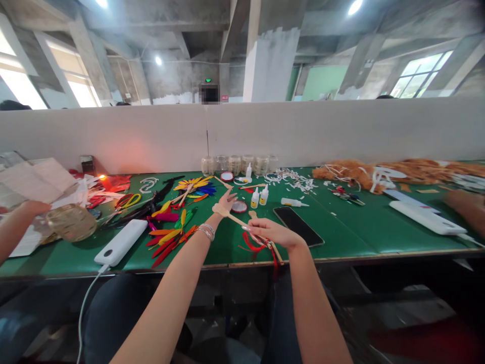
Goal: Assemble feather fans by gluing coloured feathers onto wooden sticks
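My right hand (271,231) is closed on a thin, pale wooden stick (237,219) with a broad, spoon-like end. That end points left, passing in front of my left wrist. My left hand (226,201), with bracelets at its wrist, reaches forward with fingers stretched out. Its fingertips are close to another wooden stick (223,182); whether they touch it I cannot tell. Beneath my right hand are red tassels (252,244) and more wooden sticks (278,254), partly hidden. A round lid with a red rim (239,206) lies beside my left hand.
Coloured feathers (176,235) lie left of my hands. Small glue bottles (264,194) stand ahead, before several clear jars (235,165). A phone (299,225) is at right. White power banks (122,242) lie on the green table (352,232). Other people's arms (466,205) show at both sides.
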A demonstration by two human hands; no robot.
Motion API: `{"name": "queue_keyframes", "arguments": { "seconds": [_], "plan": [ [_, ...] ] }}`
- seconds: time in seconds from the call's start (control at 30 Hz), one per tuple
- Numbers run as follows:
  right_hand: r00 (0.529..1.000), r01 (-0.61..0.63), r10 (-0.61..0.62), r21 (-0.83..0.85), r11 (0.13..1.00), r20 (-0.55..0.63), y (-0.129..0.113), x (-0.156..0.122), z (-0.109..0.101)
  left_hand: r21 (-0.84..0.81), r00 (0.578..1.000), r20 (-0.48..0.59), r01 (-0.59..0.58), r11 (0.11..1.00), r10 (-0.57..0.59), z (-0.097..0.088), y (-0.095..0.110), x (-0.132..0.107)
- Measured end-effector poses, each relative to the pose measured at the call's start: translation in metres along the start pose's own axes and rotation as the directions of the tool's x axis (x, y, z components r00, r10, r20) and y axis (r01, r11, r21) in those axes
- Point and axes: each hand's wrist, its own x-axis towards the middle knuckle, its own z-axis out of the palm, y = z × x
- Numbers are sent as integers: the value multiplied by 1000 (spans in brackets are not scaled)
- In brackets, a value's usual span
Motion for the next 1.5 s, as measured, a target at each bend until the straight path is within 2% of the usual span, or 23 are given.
{"name": "queue_keyframes", "arguments": {
  "seconds": [0.1, 0.37, 0.67, 0.77, 0.97, 1.17, 1.27, 1.37, 1.43, 1.5],
  "plan": [
    [1000, 1, -2, -8, 1000, -2, 0, 0, 0, -11, 1000, 2, -1, 1000, 1, -2, -1, -1],
    [1000, -4, 4, 1, 1000, 1, 1, 0, 1, 58, 997, -83, 5, 998, 0, 3, 2, 0],
    [1000, 11, -11, -22, 1000, 5, 3, 1, 0, 189, 997, -72, 35, 981, -22, 4, 4, -2],
    [1000, 5, -5, -22, 1000, 4, 3, 1, 0, 185, 998, -64, 29, 982, -17, 4, 4, -2],
    [1000, 8, -8, -25, 1000, -3, 2, 0, 0, 142, 1000, 23, 0, 990, -3, 2, 6, -6],
    [1000, 8, -9, -48, 999, -11, -1, 0, 1, 161, 998, -39, -40, 986, 47, -1, 13, -5],
    [995, 29, -38, -99, 995, -93, 1, 3, 0, 180, 993, -88, -68, 981, 85, -15, 15, -8],
    [963, 17, -83, -253, 967, -254, 5, 8, 3, 227, 988, -120, -63, 972, 92, -48, 18, -16],
    [929, -112, -57, -425, 898, -366, 5, 12, 9, 261, 984, -151, -55, 964, 97, -77, 22, -25],
    [891, -314, 22, -578, 753, -454, 2, 17, 20, 284, 980, -169, -53, 957, 105, -106, 31, -36]
  ]
}}
